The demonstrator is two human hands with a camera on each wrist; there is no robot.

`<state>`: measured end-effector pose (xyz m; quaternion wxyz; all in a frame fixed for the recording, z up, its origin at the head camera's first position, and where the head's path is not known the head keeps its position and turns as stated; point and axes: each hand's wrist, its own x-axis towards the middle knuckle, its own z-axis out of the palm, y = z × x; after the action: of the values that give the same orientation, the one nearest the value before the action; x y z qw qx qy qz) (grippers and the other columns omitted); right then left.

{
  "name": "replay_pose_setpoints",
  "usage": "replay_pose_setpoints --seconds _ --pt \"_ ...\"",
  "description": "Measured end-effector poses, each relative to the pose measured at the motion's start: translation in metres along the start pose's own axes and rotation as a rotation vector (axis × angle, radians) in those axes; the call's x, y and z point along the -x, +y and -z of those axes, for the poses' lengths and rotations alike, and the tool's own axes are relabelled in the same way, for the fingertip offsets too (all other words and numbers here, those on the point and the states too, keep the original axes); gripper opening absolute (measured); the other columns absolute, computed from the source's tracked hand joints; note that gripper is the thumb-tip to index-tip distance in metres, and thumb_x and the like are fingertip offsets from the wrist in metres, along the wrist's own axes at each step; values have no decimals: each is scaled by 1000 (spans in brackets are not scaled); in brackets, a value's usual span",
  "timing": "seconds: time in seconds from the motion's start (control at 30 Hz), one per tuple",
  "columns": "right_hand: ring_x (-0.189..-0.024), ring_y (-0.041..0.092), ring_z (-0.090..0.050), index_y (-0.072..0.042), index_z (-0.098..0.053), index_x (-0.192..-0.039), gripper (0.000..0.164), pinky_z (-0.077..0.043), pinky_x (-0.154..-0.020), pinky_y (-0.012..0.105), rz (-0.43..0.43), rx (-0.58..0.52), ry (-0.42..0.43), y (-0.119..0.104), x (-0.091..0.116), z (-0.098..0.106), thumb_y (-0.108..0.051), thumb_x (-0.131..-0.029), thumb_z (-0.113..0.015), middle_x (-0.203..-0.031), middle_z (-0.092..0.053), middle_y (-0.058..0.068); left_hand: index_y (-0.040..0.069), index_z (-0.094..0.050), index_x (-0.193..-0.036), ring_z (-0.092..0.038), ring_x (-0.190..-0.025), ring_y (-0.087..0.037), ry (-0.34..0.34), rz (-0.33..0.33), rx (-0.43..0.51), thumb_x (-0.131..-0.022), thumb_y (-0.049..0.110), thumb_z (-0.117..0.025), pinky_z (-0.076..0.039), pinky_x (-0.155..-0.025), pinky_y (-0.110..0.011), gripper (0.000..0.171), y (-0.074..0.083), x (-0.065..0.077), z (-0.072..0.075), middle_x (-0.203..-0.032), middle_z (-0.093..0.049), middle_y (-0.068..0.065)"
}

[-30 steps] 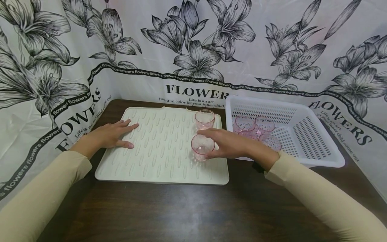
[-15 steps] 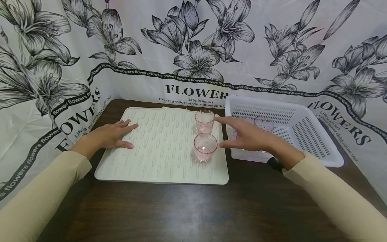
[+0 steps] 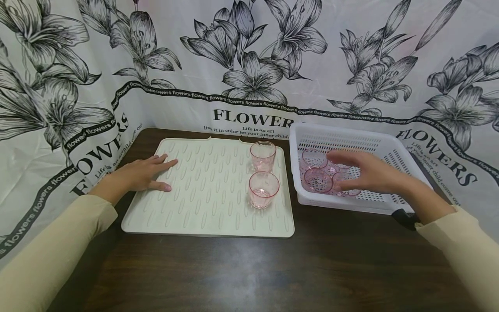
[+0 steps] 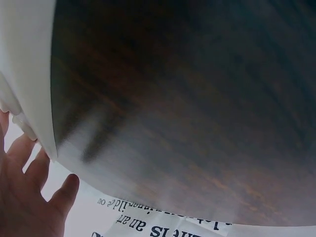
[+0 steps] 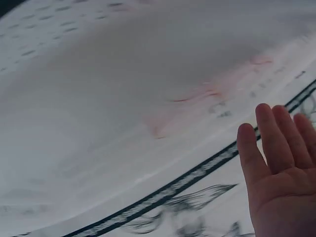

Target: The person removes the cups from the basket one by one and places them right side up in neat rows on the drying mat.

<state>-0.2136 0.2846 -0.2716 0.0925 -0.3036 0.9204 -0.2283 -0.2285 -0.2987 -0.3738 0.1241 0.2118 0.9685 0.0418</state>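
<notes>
My left hand (image 3: 144, 173) rests flat on the left edge of a cream ridged drying mat (image 3: 202, 190), fingers spread. On the mat's right side stand two upright clear pink drinking glasses, the rear glass (image 3: 263, 158) and the front glass (image 3: 263, 195). My right hand (image 3: 374, 173) is over a white slotted basket (image 3: 331, 202), its thumb and fingers apart above several pink glasses (image 3: 317, 180) grouped at the basket's left end. The hand partly hides the right-hand glasses. In the right wrist view those glasses are blurred, and nothing is in my palm (image 5: 281, 197).
The basket stands right of the mat on a dark wooden table (image 3: 234, 273), and its right end shows bare slotted floor. A white cloth printed with flowers (image 3: 253, 73) hangs behind and along the sides.
My right hand has left the front glass on the mat and moved right over the basket. The left hand stays in place.
</notes>
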Motion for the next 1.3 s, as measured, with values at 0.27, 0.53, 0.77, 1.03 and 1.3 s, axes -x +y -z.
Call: replay_pose_setpoints --seconds 0.27,0.53,0.77,1.03,1.3 --pt "-128 47 -50 3 -46 -144 76 -40 -100 65 -55 -3 -3 29 22 2 -26 -83 -82 -142 -52 26 9 -32 -156 -24 -142 -53 2 -2 3 -86 66 -61 -27 -104 -72 94 0 0 0 -158 -24 -30" --pt "-120 45 -58 3 -51 -140 75 -46 -96 62 -117 38 2 40 32 -2 -33 -83 -83 -136 -58 25 9 -32 -155 -24 -142 -53 5 0 0 -86 66 -61 -28 -104 -72 94 2 1 1 -157 -24 -30" --pt "-116 45 -61 2 -52 -140 70 -48 -93 62 -110 41 6 49 31 -10 -28 -84 -82 -131 -60 26 9 -32 -155 -24 -142 -53 4 0 5 -86 67 -60 -28 -104 -72 95 1 1 2 -157 -24 -30" --pt "-121 47 -57 5 -49 -141 72 -46 -96 62 -90 -1 -10 53 26 -17 -24 -84 -82 -137 -56 28 8 -32 -155 -25 -142 -54 7 -4 -1 -86 66 -61 -28 -104 -72 94 0 1 1 -157 -25 -31" --pt "-122 47 -56 6 -47 -143 75 -47 -95 60 -96 -21 -26 54 21 -19 -24 -84 -82 -137 -55 28 8 -33 -154 -26 -141 -54 15 -16 -5 -86 64 -62 -29 -104 -72 93 0 0 1 -156 -25 -32"
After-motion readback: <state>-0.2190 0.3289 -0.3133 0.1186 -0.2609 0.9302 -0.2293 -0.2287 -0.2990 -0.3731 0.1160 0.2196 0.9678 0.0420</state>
